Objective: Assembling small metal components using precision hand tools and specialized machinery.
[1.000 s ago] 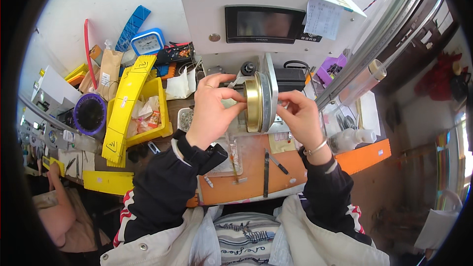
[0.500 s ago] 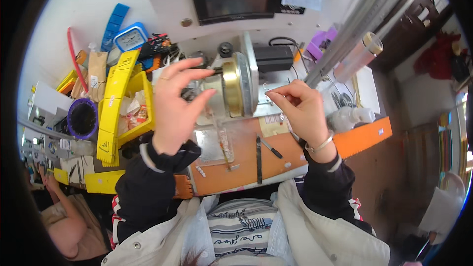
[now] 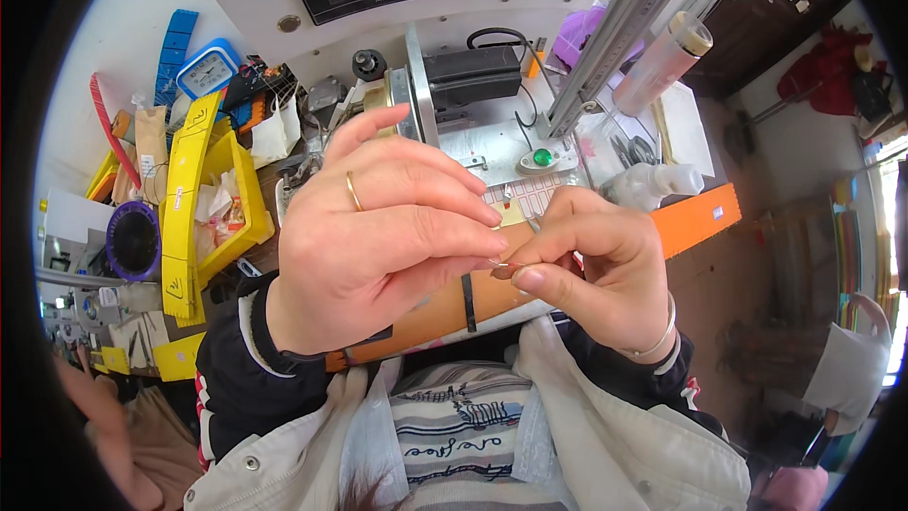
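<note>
Pinching a tiny piece above the orange counter (image 3: 695, 218).
Left hand (image 3: 369, 246) and right hand (image 3: 591, 270) fingers (image 3: 530, 276) close together on the small piece (image 3: 503, 270).

My left hand (image 3: 369, 246) is raised close in front of my chest, back toward me, fingers stretched out to the right with the fingertips drawn together in a pinch. My right hand (image 3: 596, 265) meets it from the other side, thumb and forefinger pressed tip to tip against the left fingertips. Both wrists are bent inward, forearms coming up from below in dark sleeves.
</note>
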The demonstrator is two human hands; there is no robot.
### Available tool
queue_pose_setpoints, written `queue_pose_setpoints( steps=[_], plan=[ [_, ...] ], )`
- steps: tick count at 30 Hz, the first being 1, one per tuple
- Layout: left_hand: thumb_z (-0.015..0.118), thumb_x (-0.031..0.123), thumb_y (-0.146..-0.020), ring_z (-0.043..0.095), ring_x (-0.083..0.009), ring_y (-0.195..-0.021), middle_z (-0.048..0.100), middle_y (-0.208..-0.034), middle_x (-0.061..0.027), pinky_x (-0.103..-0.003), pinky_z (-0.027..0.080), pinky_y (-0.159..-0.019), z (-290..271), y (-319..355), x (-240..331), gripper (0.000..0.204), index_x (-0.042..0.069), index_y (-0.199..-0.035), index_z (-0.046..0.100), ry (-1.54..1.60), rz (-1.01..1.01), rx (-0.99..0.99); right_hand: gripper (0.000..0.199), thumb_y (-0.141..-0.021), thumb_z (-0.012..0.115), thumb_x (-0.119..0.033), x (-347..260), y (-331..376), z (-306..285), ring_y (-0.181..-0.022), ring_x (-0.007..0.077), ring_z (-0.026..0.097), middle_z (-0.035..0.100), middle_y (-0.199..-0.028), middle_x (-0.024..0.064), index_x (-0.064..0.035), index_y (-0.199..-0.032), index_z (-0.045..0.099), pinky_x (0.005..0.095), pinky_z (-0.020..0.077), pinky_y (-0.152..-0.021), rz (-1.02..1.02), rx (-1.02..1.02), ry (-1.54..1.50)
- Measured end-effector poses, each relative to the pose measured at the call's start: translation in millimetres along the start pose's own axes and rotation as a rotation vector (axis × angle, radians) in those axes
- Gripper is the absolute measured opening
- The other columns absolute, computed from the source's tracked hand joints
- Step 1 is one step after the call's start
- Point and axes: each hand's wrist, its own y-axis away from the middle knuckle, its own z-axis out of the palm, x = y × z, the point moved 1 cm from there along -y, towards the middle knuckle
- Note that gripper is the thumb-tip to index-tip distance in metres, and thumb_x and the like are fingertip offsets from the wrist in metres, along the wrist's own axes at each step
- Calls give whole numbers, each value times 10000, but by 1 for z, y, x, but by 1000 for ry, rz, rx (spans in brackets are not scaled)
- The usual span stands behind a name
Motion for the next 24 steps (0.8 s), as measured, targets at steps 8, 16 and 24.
queue_pose_setpoints(
  steps=[8, 16, 24],
  plan=[
    [791, 38, -745, 687, -239, -901, 716, -872, -30, -496, 374, -1063, 1, 5, 0, 140, 102, -860, 744, 168, -54, -12, 105, -810, 797, -85, -4, 3, 1, -612, 48, 459, 573, -771, 7, -48, -902, 764, 215, 355, -524, -46, 3, -51],
    [731, -1, -737, 684, -217, -830, 703, -845, -43, -474, 432, -1011, -22, 25, -9, 138, 78, -851, 724, -191, -29, 295, 478, -804, 763, -77, 45, -19, -9, -559, 137, 594, 649, -1133, 132, -60, -1257, 615, 273, 491, -572, -95, 376, 563],
    [716, 3, -755, 673, -218, -800, 689, -819, -41, -469, 438, -1002, -41, 39, -26, 101, 82, -816, 695, -337, -45, 403, 367, -861, 701, -118, 58, -53, -52, -588, 197, 622, 663, -1124, 116, -78, -1221, 635, 310, 497, -567, -133, 558, 773]
  ],
)
